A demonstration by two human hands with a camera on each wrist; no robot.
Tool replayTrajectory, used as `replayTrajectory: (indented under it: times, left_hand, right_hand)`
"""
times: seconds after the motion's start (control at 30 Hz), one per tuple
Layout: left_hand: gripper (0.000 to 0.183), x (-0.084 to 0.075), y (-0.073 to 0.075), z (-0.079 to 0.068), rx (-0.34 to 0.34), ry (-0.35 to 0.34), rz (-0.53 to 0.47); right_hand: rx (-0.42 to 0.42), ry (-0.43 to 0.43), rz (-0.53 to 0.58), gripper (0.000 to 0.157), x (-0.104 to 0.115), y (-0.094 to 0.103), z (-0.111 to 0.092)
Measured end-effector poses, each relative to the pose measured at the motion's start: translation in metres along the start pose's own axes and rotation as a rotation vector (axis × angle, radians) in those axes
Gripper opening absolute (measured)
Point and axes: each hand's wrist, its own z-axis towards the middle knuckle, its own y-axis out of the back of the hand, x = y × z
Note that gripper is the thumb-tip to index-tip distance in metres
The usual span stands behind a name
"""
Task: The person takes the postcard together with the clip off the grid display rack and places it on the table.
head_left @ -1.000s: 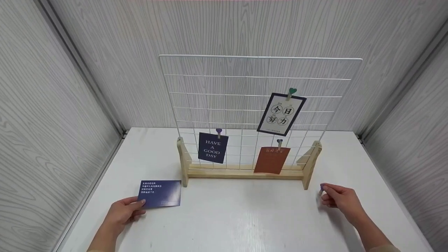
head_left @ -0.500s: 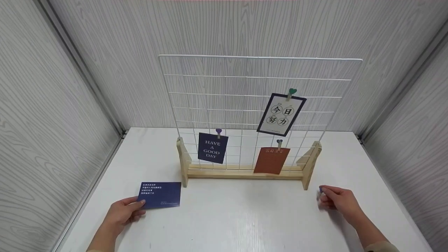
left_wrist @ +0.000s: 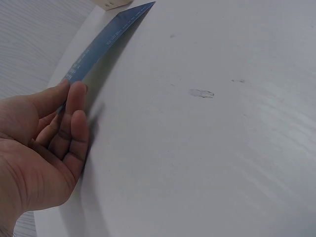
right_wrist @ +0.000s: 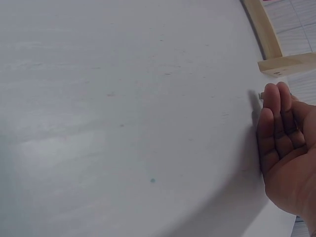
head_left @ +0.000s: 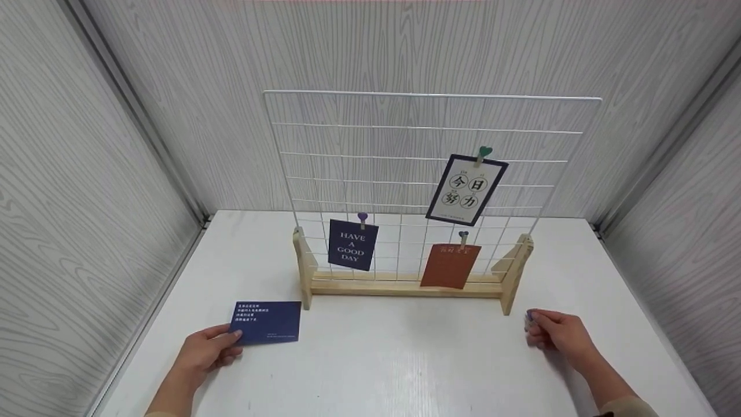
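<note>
My left hand [head_left: 204, 351] pinches the lower left corner of a dark blue card [head_left: 267, 322] printed with white writing, thumb on top and fingers beneath. In the left wrist view the card [left_wrist: 106, 42] is seen nearly edge-on, bowed slightly above the tabletop. Over at the right, my right hand [head_left: 560, 337] pinches a small clothespin [head_left: 529, 316] with a purple-blue head between thumb and fingertips. Most of that clothespin is hidden by the fingers. In the right wrist view the right hand [right_wrist: 289, 143] shows its curled fingers low over the table.
Between the hands stands a white wire grid [head_left: 399, 124] on a wooden base [head_left: 405, 288]. Clothespins hold a "HAVE A GOOD DAY" card [head_left: 351, 252], a black-bordered white card [head_left: 467, 191] and a rust-red card [head_left: 450, 269] on it. Wood-grain panels [head_left: 231, 52] enclose the white table [head_left: 370, 359].
My right hand has lowered slightly and the clothespin has turned, so less of it shows. The blue card has tipped a little in my left hand, which stays almost in place.
</note>
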Motion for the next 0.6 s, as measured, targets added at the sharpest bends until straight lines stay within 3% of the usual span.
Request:
replayTrajectory:
  times: [0.6]
  left_hand:
    - [0.064,-0.0036,0.001,0.001,-0.021,-0.011,-0.049]
  right_hand:
    - [0.0,-0.012,0.011,0.046,-0.0023,-0.0015,0.0018]
